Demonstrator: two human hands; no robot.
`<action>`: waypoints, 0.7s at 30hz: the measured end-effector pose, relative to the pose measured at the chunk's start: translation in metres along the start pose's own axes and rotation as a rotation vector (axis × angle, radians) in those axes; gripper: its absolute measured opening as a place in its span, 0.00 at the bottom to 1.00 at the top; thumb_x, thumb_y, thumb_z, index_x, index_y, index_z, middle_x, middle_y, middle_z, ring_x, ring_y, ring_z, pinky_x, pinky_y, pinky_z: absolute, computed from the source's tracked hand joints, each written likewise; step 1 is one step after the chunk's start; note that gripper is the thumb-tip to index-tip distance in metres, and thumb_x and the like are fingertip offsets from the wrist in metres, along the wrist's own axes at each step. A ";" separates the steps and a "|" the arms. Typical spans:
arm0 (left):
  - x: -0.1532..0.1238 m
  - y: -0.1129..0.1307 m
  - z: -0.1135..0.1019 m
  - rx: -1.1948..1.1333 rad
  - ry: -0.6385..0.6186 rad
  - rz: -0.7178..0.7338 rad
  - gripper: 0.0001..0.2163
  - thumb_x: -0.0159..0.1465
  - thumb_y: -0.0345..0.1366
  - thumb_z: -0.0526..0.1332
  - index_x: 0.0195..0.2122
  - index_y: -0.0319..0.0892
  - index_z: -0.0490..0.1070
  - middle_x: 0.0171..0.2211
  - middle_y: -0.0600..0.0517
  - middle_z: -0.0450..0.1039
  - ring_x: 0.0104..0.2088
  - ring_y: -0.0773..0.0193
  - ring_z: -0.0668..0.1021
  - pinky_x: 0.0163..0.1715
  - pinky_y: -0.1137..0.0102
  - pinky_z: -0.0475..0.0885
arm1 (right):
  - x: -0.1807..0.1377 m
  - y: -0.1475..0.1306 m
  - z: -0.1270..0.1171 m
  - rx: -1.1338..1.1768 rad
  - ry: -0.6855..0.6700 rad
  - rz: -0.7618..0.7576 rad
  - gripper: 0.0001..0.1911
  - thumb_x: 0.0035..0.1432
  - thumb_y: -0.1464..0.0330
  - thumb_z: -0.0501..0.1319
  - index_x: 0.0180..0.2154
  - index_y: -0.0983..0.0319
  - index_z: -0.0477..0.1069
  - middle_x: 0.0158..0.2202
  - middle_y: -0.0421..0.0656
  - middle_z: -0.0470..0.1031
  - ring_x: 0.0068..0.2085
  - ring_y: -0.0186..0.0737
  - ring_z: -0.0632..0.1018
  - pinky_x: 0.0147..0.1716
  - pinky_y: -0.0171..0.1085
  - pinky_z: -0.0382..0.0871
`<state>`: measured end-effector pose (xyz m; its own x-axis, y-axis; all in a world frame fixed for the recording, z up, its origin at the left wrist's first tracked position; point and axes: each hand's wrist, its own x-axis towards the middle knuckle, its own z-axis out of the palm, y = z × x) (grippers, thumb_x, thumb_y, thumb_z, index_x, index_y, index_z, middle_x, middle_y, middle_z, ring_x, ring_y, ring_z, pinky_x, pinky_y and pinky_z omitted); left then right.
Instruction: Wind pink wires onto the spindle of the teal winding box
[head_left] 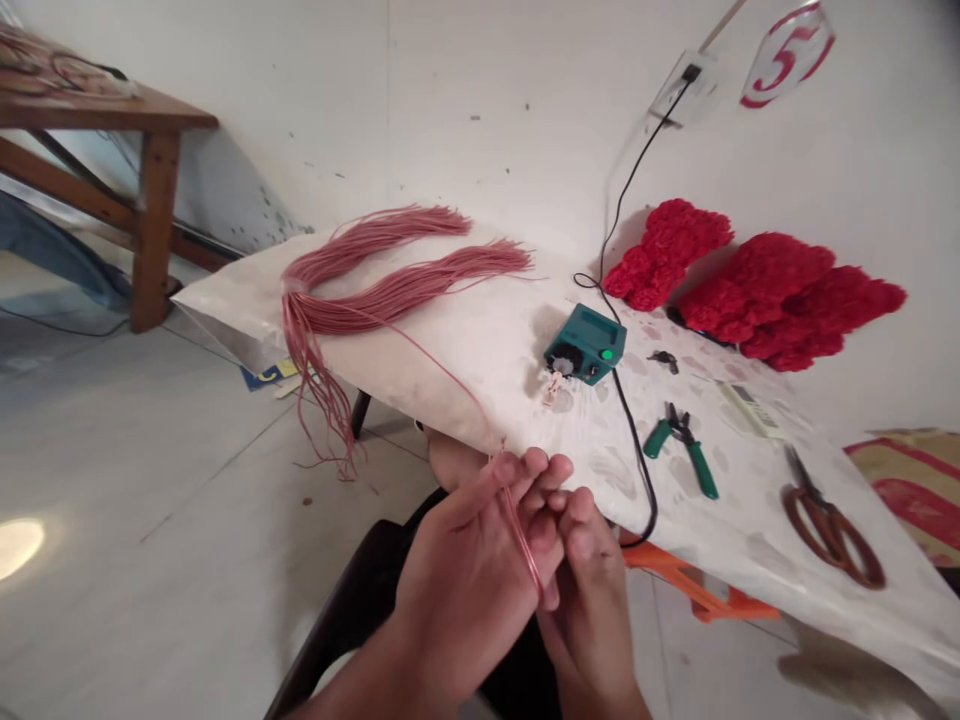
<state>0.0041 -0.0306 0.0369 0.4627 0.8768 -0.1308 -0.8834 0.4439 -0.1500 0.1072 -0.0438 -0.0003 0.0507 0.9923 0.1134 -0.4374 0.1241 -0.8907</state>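
Note:
My left hand [472, 570] is turned palm up above my lap, its thumb and forefinger pinching a thin pink wire [521, 535]. Several strands of that wire run across the palm to the fingers of my right hand [600, 580]. My right hand is curled against the left fingers, closed on the lower end of the strands; its fingertips are partly hidden. One strand leads from the pinch back to a large bundle of pink wires [360, 310] lying bent on the table. The bundle's loose ends hang over the front edge.
On the covered table [450, 340] stand a teal box device [589, 340] with a green light and black cord, red fluffy bundles [765, 290], green-handled wire strippers [682, 445] and brown-handled scissors [832, 525]. A wooden bench [157, 220] is at left, with someone's leg beside it.

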 end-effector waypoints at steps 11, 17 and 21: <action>0.004 -0.008 -0.007 0.004 -0.078 -0.056 0.07 0.67 0.28 0.63 0.38 0.32 0.81 0.38 0.46 0.82 0.44 0.65 0.82 0.51 0.73 0.75 | -0.002 0.001 -0.005 -0.012 0.112 -0.053 0.25 0.63 0.53 0.65 0.21 0.61 0.66 0.15 0.34 0.62 0.19 0.27 0.63 0.21 0.26 0.64; 0.005 -0.013 -0.005 0.082 -0.034 -0.052 0.05 0.65 0.30 0.66 0.35 0.34 0.80 0.36 0.48 0.81 0.41 0.67 0.82 0.44 0.77 0.75 | -0.005 -0.002 -0.006 -0.046 0.117 -0.040 0.18 0.63 0.54 0.65 0.27 0.59 0.74 0.19 0.35 0.66 0.19 0.28 0.64 0.18 0.26 0.63; 0.003 -0.018 -0.006 0.127 -0.008 0.006 0.05 0.65 0.31 0.66 0.33 0.35 0.80 0.35 0.50 0.79 0.41 0.68 0.81 0.48 0.77 0.74 | 0.000 -0.004 -0.001 -0.071 0.182 -0.052 0.23 0.63 0.52 0.64 0.23 0.61 0.70 0.18 0.37 0.66 0.21 0.30 0.68 0.21 0.27 0.68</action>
<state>0.0220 -0.0370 0.0331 0.4576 0.8805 -0.1236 -0.8884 0.4584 -0.0239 0.1095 -0.0444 0.0026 0.2356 0.9682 0.0845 -0.3655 0.1689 -0.9154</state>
